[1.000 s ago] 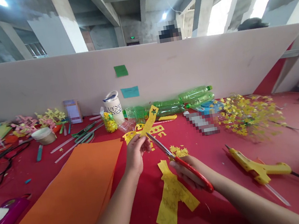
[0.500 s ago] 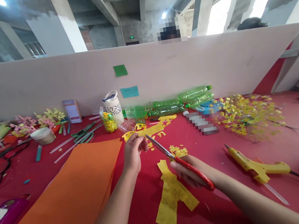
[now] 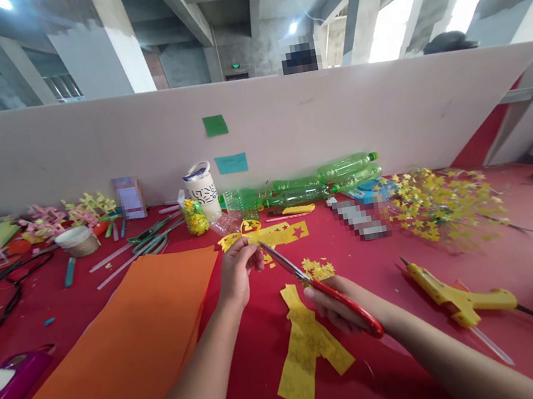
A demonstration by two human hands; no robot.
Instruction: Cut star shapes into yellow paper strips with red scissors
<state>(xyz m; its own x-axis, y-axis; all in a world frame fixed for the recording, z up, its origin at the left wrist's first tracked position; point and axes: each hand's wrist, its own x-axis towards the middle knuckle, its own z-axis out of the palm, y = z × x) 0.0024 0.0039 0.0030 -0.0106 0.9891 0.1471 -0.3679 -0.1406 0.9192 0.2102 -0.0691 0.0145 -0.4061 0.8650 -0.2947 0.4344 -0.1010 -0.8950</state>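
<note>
My left hand (image 3: 241,272) is closed in a pinch with yellow paper at its fingertips; the fingers hide most of what they hold. Red-handled scissors (image 3: 339,302) are in my right hand (image 3: 345,298), their tips pointing up-left and meeting the left fingertips. Just behind lies a yellow paper strip (image 3: 288,234) with star-shaped holes. A small pile of yellow paper stars (image 3: 318,267) sits beyond the right hand. Below the scissors rests a branching piece of yellow paper (image 3: 300,349) with star outlines drawn on it.
Orange sheets (image 3: 112,345) lie on the left of the red table. Green plastic bottles (image 3: 299,194) and a white cup (image 3: 202,193) line the partition. A yellow glue gun (image 3: 459,297) and a yellow star bouquet (image 3: 442,205) are on the right. Someone's head shows beyond the partition.
The yellow strip behind my left hand has shifted and dropped on its right side, now lying flatter with star holes showing. Both hands and the scissors are almost still.
</note>
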